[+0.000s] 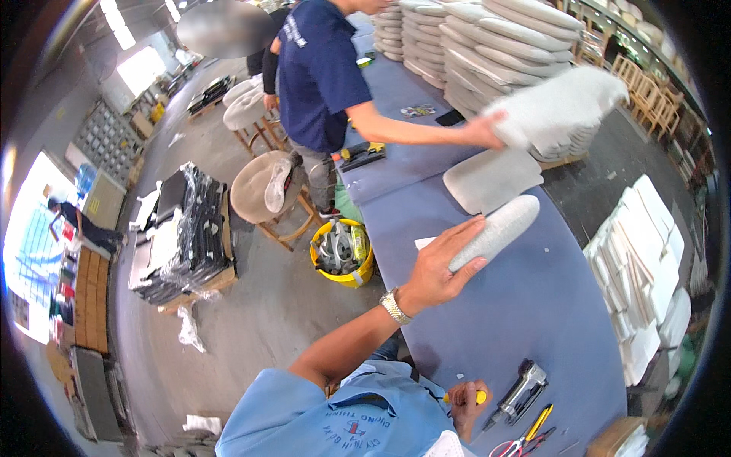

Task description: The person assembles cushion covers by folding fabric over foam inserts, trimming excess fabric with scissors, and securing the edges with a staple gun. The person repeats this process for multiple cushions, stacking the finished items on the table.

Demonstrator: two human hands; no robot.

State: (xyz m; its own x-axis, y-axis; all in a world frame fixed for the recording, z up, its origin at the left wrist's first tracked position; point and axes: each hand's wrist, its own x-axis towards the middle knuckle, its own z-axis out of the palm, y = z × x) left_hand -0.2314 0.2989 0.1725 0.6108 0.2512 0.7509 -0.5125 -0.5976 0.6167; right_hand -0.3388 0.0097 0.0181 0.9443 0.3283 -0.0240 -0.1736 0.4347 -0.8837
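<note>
While the left hand [440,266] is stretched forward above the blue surface [518,312], it holds a grey padded piece [504,228] at the near end. The fingers of this hand are straight and lie close together along the upper side of the piece, and the thumb presses from the lower side, so the piece is pinched between them. The padded piece points away from the person, to the right, and I cannot tell if its lower edge touches the surface. A metal wristwatch [395,306] is on the left wrist.

The right hand [465,404] is low, close to the body, at the near edge of the surface. Its fingers are curled around a yellow-ended tool [481,397]; the kind of tool is mostly hidden by the hand. Just beside this hand, to the right, lies a silver and black staple gun [521,392], and nearer to the person there are a yellow cutter [541,420] and red-handled scissors [509,448].

Beyond the left hand, a flat grey pad [491,181] lies on the surface. Across it, a co-worker [316,76] in a dark blue shirt reaches one hand to a pale cushion [560,107], which is blurred. Tall stacks of pads [495,46] stand behind this cushion. Left of the surface, a yellow bucket [346,280] is on the floor, near a stool [255,190] with a beige round seat.
</note>
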